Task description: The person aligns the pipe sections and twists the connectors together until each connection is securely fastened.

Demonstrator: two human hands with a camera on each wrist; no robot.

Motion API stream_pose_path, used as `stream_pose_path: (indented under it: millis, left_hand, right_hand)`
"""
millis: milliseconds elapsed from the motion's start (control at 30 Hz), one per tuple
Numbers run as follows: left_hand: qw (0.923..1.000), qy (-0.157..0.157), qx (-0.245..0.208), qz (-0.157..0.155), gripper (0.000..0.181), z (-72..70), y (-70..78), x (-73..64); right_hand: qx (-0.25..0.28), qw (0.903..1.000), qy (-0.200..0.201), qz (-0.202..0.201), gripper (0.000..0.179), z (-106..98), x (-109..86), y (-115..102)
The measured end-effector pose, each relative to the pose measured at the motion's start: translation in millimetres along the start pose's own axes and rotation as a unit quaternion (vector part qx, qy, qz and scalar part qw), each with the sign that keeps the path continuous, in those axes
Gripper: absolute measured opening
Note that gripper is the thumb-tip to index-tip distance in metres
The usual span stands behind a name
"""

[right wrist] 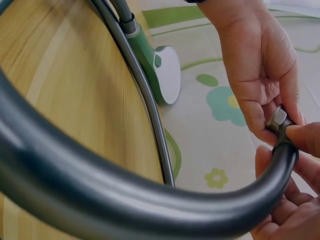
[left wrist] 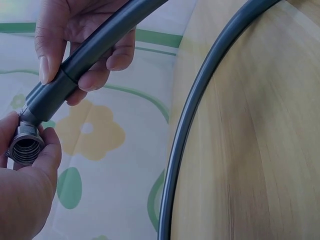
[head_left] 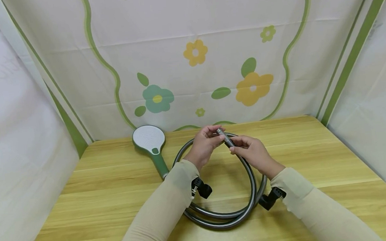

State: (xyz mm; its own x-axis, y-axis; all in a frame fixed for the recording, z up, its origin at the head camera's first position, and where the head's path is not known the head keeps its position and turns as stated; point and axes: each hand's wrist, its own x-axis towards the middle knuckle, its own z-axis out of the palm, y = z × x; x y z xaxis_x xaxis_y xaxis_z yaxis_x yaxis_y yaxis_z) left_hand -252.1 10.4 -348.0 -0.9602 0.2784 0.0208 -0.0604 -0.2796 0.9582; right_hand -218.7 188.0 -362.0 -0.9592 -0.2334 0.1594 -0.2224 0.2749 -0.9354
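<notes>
A grey shower hose (head_left: 227, 140) has one end raised between both hands. My left hand (head_left: 204, 148) pinches the metal nut (left wrist: 26, 145) at that end between thumb and fingers; its threaded opening faces the left wrist camera. Just behind the nut, my right hand (head_left: 254, 153) grips the dark sleeve (left wrist: 52, 95) of the hose with thumb and fingertips. Seen from the right wrist, the nut (right wrist: 277, 120) tilts away from the sleeve at an angle. A green shower head (head_left: 148, 139) with a white spray face lies to the left, the hose's other end joined to its handle.
The rest of the hose (head_left: 223, 225) lies in loops on the wooden table (head_left: 100, 205), below and around the hands. A flower-printed cloth (head_left: 174, 61) rises behind the table, with white cloth sides left and right. Each wrist carries a black camera mount (head_left: 270, 198).
</notes>
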Motion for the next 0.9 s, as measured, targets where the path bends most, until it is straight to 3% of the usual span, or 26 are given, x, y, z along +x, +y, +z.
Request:
stream_pose_path:
  millis: [900]
  left_hand:
    - [0.9998, -0.004, -0.017, -0.004, 0.038, -0.9, -2.0, 1.1]
  right_hand:
    - [0.019, 0.9984, -0.045, 0.028, 0.04, -5.1, 2.0, 8.5]
